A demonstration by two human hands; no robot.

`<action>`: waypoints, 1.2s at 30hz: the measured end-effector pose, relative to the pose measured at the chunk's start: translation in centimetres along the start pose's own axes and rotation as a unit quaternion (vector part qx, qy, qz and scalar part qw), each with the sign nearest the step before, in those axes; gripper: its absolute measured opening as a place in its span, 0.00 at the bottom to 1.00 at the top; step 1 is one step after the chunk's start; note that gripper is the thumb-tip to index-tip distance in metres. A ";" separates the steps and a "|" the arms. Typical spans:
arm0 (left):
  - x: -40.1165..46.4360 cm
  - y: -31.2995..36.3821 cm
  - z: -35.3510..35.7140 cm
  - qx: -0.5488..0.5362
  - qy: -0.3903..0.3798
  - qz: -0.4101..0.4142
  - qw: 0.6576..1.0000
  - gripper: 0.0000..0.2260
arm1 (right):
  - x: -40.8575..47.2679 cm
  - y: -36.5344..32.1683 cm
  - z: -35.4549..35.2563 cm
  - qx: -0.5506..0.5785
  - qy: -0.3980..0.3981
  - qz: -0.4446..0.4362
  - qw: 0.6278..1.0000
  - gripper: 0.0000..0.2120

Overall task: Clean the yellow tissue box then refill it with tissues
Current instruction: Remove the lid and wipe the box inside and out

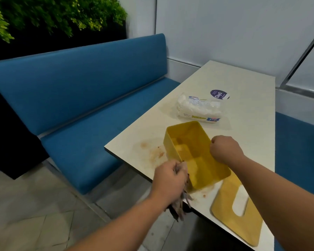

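One yellow tissue box (196,156); one yellow lid (237,211); one pack of tissues (199,108); one round sticker (219,95); one rag (181,201); two hands: left hand (168,180), right hand (225,150); one table (243,82); one blue bench (83,91).

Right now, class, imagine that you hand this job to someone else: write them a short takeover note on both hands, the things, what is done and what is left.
Left hand: grips a grey rag at the near left corner of the yellow tissue box.
Right hand: grips the box's right wall, steadying it.
The box is open and empty on the table; its lid lies flat beside it, nearer you. The tissue pack sits beyond the box.
Done: lid off, box emptied.
Left: finish wiping; stains mark the table near the box. Then refill it and put the lid on.
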State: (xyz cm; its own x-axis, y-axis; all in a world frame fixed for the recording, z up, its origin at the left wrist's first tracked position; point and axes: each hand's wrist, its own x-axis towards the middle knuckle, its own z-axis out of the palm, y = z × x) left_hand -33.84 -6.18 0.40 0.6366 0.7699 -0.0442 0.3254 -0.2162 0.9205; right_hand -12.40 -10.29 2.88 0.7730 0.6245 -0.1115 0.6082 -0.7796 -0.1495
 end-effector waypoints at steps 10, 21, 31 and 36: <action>-2.6 -2.0 4.0 -0.079 0.036 0.035 0.996 0.12 | 1.8 -1.5 1.2 -0.071 -0.020 -0.099 0.992 0.11; -2.3 -5.3 0.6 -0.176 0.166 -0.073 0.967 0.12 | -7.1 -5.6 0.5 0.164 -0.024 -0.155 0.974 0.17; -0.1 -4.8 1.0 -0.205 0.162 -0.119 0.958 0.07 | -8.7 -5.4 3.4 0.243 -0.102 -0.139 0.955 0.19; 1.0 -4.2 2.1 -0.131 0.211 -0.075 0.966 0.10 | -8.3 -5.2 3.6 0.239 -0.100 -0.150 0.954 0.20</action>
State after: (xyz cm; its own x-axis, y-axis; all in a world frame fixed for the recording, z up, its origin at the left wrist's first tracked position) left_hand -33.13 -5.77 -4.28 0.2355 0.9691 -0.0735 0.1686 0.0337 0.9851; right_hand -22.63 -11.27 1.05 0.4978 0.8501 -0.1720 0.6079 -0.4835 -0.6298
